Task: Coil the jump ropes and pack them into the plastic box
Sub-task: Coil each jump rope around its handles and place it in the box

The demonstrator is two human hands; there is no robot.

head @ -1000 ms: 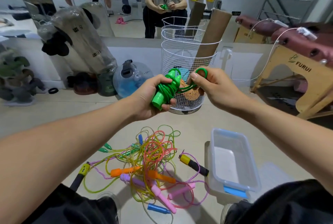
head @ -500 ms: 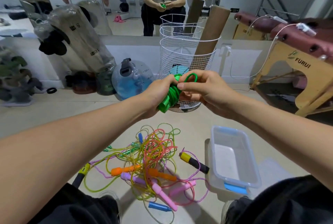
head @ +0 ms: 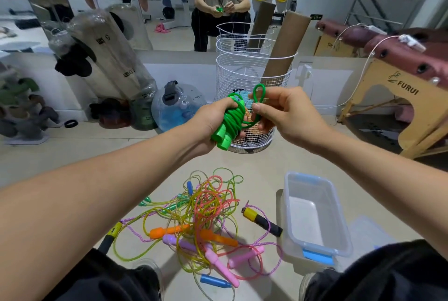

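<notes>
My left hand (head: 213, 121) grips a coiled green jump rope (head: 230, 121) by its two handles, held up in front of me. My right hand (head: 283, 111) pinches a small loop of the same green cord just to the right of the coil. On the floor below lies a tangled pile of jump ropes (head: 206, 213) with orange, pink, purple, blue and yellow-black handles. A clear plastic box (head: 344, 232) with blue latches sits open to the right of the pile.
A white wire basket (head: 242, 70) with cardboard tubes stands just behind my hands. Its lid (head: 371, 230) lies beside the box. A wooden massage table (head: 400, 97) is at right, a water jug (head: 177, 104) and bagged gear at left. A mirror shows a person.
My right hand drew the green loop out from the coil, pressed in against it, then lifted it up and to the right again. The left hand keeps its grip.
</notes>
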